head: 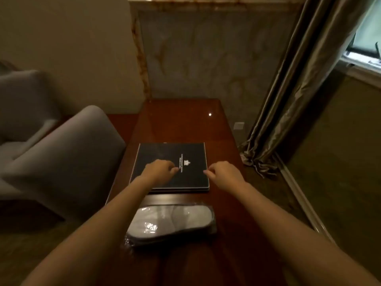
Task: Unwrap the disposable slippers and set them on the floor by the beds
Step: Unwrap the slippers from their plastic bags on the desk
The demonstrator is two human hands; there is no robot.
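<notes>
A pair of white disposable slippers (171,222) lies flat in clear plastic wrap on the dark wooden table (183,124), near its front edge. Both my arms reach over the pack. My left hand (159,168) hovers above a black folder (165,153) with its fingers loosely curled and nothing in them. My right hand (223,172) hangs at the folder's right edge, fingers also loosely curled and empty. Neither hand touches the slippers.
A grey armchair (61,153) stands close against the table's left side. Heavy curtains (288,100) hang at the right, pooling on the carpet (340,182) beside the table. A marbled wall panel (216,58) backs the table.
</notes>
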